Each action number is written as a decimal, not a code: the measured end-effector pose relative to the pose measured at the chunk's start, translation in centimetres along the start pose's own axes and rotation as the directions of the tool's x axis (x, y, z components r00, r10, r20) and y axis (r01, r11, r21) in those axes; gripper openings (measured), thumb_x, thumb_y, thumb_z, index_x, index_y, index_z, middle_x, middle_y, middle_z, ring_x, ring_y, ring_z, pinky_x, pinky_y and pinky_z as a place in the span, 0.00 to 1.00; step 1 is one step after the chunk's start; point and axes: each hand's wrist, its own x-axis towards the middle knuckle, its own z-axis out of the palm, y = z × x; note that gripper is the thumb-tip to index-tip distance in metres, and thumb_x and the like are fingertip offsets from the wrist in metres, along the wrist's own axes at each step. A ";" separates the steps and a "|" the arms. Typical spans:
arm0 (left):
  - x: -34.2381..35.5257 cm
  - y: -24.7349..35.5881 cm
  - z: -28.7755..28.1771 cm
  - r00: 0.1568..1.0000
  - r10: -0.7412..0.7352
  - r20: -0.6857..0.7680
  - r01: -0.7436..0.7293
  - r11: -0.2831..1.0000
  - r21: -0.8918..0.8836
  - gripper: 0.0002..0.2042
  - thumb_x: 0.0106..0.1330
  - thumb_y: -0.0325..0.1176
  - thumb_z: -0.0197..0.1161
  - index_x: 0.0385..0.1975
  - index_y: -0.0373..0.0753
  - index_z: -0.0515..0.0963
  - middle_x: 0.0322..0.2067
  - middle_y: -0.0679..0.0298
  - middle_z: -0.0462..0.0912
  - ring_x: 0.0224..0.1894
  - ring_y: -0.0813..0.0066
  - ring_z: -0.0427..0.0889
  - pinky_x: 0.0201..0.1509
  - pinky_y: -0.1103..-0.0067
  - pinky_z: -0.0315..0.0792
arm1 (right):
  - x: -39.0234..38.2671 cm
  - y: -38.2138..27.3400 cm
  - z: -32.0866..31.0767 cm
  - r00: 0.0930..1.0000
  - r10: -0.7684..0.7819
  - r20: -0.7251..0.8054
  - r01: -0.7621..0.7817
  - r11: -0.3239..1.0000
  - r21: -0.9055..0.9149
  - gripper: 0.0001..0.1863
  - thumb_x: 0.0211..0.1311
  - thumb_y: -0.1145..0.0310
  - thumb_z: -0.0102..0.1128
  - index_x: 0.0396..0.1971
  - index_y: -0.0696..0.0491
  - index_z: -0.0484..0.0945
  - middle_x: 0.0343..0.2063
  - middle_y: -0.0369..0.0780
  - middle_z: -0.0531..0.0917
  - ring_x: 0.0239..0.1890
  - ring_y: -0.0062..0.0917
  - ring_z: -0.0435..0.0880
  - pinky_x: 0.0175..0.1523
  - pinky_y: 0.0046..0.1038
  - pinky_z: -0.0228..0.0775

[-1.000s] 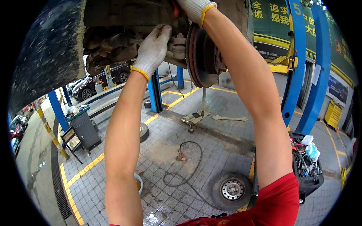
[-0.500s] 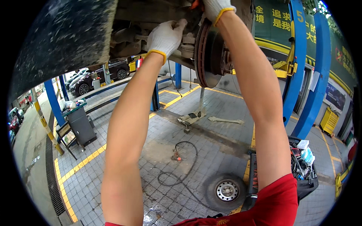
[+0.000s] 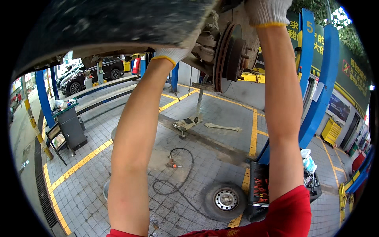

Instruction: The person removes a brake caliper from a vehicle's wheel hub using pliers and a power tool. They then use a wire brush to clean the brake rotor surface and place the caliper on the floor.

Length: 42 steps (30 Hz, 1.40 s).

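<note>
Chair (image 3: pixel 57 138) beside grey cabinet (image 3: pixel 71 127), dark car (image 3: pixel 80 72) beyond, yellow tool cabinet (image 3: pixel 331 131) rightward.

car workshop: lift post (image 3: pixel 327 63), brake disc (image 3: pixel 222 57)

And there's the brake disc (image 3: pixel 222 59) between left hand (image 3: pixel 173 53) and right hand (image 3: pixel 268 12), the wheel (image 3: pixel 226 198) down on the floor (image 3: pixel 90 181), toolbox (image 3: pixel 258 205) just right, air tool (image 3: pixel 171 163) behind and left, cabinet (image 3: pixel 71 128) toward the floor's left edge!
</note>
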 end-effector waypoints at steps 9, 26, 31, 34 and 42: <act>0.8 -2.6 2.2 0.996 0.089 -0.026 -0.086 0.991 0.101 0.28 0.74 0.60 0.51 0.39 0.41 0.87 0.39 0.51 0.88 0.47 0.49 0.85 0.55 0.60 0.76 | -1.2 2.7 2.3 0.984 -0.094 0.149 0.078 0.991 0.106 0.18 0.76 0.73 0.54 0.62 0.59 0.74 0.46 0.45 0.87 0.41 0.31 0.87 0.48 0.35 0.83; 3.8 -2.4 8.0 0.947 0.272 -0.172 -0.315 0.896 -0.313 0.26 0.77 0.50 0.58 0.26 0.29 0.75 0.21 0.53 0.70 0.26 0.65 0.67 0.35 0.66 0.66 | -0.9 9.2 -2.3 0.950 0.107 0.293 -0.215 0.904 0.368 0.21 0.81 0.58 0.43 0.57 0.58 0.78 0.48 0.44 0.86 0.47 0.33 0.86 0.58 0.39 0.79; 2.6 -6.6 5.5 0.976 0.208 -0.069 -0.219 0.949 -0.225 0.23 0.77 0.49 0.58 0.28 0.32 0.75 0.21 0.57 0.74 0.26 0.73 0.69 0.35 0.70 0.68 | -2.4 8.0 1.3 0.910 0.071 0.408 -0.265 0.857 0.441 0.19 0.79 0.59 0.46 0.55 0.58 0.78 0.45 0.44 0.86 0.45 0.33 0.87 0.55 0.38 0.80; 1.7 -0.7 5.1 0.974 0.217 -0.057 -0.224 0.961 -0.162 0.23 0.77 0.50 0.58 0.30 0.33 0.76 0.23 0.59 0.78 0.28 0.76 0.73 0.38 0.71 0.71 | -1.8 12.1 -2.5 0.972 0.147 0.183 -0.196 0.939 0.284 0.18 0.78 0.60 0.48 0.53 0.58 0.79 0.44 0.43 0.87 0.43 0.32 0.87 0.53 0.37 0.80; 2.9 -5.9 5.4 0.980 0.196 -0.030 -0.197 0.941 -0.275 0.23 0.77 0.50 0.60 0.28 0.33 0.76 0.23 0.60 0.71 0.28 0.72 0.68 0.38 0.69 0.68 | -1.3 7.7 1.2 0.968 0.058 0.245 -0.128 0.952 0.278 0.15 0.76 0.62 0.54 0.50 0.57 0.80 0.40 0.43 0.87 0.40 0.31 0.87 0.48 0.35 0.81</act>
